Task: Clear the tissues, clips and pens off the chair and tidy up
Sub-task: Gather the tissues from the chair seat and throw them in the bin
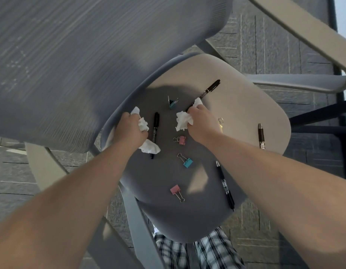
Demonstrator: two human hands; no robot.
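Head camera is looking straight down over a grey office chair seat (164, 216), with both bare forearms reaching forward from the lower corners. Left hand (129, 129) is lying knuckles-up near the seat's left rear edge, fingers curled closed around a crumpled white tissue (149, 147) that is spilling out below the palm and poking up above the knuckles. Right hand (202, 121) is sitting further right, also knuckles-up and closed, bunching a second white tissue (183, 121) that is fanning out to the left of the fist.

Between the two hands a black marker (155, 131) is lying lengthwise on the seat, its lower part passing under the left tissue. Another black marker (210, 89) is slanting away behind the right hand, its near end touching or hidden by that hand's tissue. Both barrels are carrying pale print, but it is too small to read.

A teal binder clip (172, 103) is standing on the seat behind the hands. A pink binder clip (180, 139) is lying just below the right tissue, a blue binder clip (186, 161) below that, and a second pink binder clip (176, 192) nearer the front edge. A pale clip (220, 121) is partly showing beside the right wrist. A black retractable pen (225, 186) is lying along the seat's right front, and a dark pen (261, 135) is resting near the far right edge. Plaid shorts (199, 251) are showing below the seat.
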